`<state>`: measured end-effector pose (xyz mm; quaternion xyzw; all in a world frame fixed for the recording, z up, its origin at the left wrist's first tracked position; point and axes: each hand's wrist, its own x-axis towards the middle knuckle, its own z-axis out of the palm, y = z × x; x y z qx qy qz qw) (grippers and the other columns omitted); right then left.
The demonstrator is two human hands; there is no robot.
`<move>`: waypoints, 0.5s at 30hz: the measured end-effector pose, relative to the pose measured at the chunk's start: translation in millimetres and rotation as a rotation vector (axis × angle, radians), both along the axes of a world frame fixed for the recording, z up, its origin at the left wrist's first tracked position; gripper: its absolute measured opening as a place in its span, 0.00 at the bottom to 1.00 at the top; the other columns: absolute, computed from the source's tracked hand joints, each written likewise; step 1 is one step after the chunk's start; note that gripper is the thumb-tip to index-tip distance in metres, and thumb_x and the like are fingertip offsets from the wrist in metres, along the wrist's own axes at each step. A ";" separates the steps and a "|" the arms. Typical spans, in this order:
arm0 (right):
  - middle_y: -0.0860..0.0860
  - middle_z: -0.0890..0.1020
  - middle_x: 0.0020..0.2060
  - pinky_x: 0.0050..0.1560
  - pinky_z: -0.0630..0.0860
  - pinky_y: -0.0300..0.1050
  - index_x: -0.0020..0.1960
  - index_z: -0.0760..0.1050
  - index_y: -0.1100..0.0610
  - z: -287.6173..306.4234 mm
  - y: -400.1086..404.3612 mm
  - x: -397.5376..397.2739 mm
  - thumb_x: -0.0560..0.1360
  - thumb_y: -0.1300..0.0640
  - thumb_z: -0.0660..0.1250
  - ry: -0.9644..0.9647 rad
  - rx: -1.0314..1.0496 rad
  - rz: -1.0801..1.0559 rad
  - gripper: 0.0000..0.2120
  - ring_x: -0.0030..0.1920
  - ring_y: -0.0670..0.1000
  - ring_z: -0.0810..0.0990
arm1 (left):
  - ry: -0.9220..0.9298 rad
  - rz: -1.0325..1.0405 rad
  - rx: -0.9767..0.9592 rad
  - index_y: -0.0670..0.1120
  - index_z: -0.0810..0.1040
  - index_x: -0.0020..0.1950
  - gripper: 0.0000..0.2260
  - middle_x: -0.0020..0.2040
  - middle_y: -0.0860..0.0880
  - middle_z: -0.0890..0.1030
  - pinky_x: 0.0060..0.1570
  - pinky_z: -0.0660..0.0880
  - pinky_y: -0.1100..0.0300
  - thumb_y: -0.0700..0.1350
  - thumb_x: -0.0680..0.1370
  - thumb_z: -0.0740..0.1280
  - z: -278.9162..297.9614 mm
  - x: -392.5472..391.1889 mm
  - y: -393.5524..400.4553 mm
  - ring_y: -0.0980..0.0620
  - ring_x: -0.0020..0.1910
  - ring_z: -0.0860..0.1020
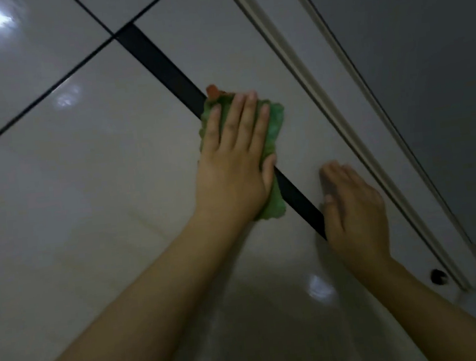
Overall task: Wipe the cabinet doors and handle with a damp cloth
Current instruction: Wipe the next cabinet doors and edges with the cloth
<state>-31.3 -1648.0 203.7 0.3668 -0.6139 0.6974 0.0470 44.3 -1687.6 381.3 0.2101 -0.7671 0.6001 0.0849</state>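
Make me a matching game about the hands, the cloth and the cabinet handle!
Things:
1. left hand
2. right hand
3. crumpled green cloth
4. long black handle strip

States:
A. runs diagonally between the glossy pale doors
B. pressed flat on top of the cloth
C. squashed against the door, over the strip
D. resting flat on the bare door, holding nothing

Pairs: 1-B, 2-D, 3-C, 4-A

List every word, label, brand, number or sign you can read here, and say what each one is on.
None: no readable text anywhere in the view.
The glossy cabinet doors show only glare spots.
The black handle strip is plain.
The green cloth under the left hand shows no print or tag.
The right hand rests flat on the door.
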 end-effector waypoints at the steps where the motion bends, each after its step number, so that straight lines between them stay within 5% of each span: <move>1: 0.56 0.71 0.68 0.69 0.56 0.46 0.70 0.68 0.61 4.6 -0.9 4.9 0.76 0.59 0.55 0.023 -0.009 -0.006 0.23 0.71 0.56 0.65 | 0.010 0.006 0.004 0.43 0.50 0.78 0.29 0.78 0.43 0.53 0.74 0.41 0.47 0.57 0.81 0.47 -9.9 4.3 0.1 0.45 0.77 0.51; 7: 0.59 0.73 0.66 0.69 0.58 0.51 0.68 0.71 0.63 10.3 -3.7 23.0 0.76 0.56 0.53 0.142 -0.087 -0.027 0.23 0.70 0.56 0.64 | -0.123 -0.003 0.082 0.43 0.58 0.77 0.28 0.77 0.43 0.58 0.74 0.47 0.47 0.57 0.80 0.52 5.4 52.5 14.8 0.46 0.76 0.55; 12: 0.58 0.74 0.66 0.67 0.63 0.59 0.68 0.70 0.64 32.3 -7.9 34.7 0.77 0.56 0.52 0.141 -0.185 -0.005 0.23 0.70 0.57 0.66 | 0.102 0.010 -0.065 0.44 0.56 0.77 0.27 0.77 0.42 0.57 0.74 0.46 0.47 0.57 0.81 0.49 110.0 62.2 16.3 0.44 0.76 0.54; 15: 0.57 0.73 0.66 0.69 0.60 0.55 0.68 0.70 0.63 43.6 -8.8 43.1 0.76 0.56 0.52 0.088 -0.225 0.001 0.23 0.70 0.55 0.64 | 0.225 0.031 -0.081 0.45 0.54 0.78 0.28 0.78 0.43 0.54 0.75 0.44 0.47 0.56 0.81 0.48 106.6 54.8 15.7 0.44 0.77 0.51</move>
